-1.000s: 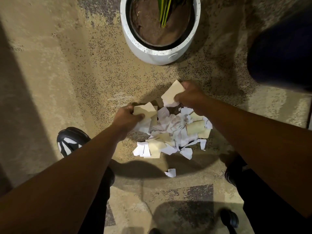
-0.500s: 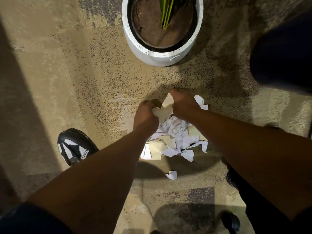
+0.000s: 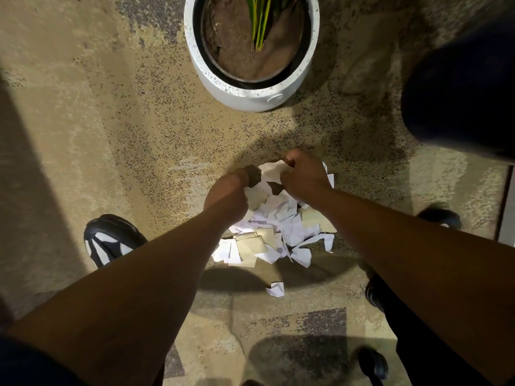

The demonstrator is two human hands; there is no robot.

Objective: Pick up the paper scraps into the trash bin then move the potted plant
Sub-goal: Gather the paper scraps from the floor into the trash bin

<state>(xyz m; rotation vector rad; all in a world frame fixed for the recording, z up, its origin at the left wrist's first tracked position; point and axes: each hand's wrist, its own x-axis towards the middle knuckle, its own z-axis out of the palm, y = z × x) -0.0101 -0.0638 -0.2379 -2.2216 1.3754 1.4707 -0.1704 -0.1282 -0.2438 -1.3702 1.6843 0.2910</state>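
Head view shows the task near its beginning, as I judge it. The paper scraps (image 3: 267,227) lie in one heap on the carpet (image 3: 111,121), close to the centre of the picture. One small scrap (image 3: 275,288) lies apart, at 6 o'clock from the heap.

Both hands are at the far edge of the heap, at about 12 o'clock from its middle. The left hand (image 3: 227,195) has its fingers curled and holds a beige piece together with some white pieces. The right hand (image 3: 302,176) is also curled and grips a light sheet at the top of the heap. The two hands are near each other, almost touching, so it looks like they gather the scraps together.

No trash bin can be recognised with certainty. A dark blurred shape (image 3: 462,87) is at 2 o'clock, and I cannot tell what it is. So no scrap is seen to be thrown away yet.

The potted plant (image 3: 250,51) stands upright at 12 o'clock, well apart from the hands, not touched. To move it remains for later, after all the scraps are collected.
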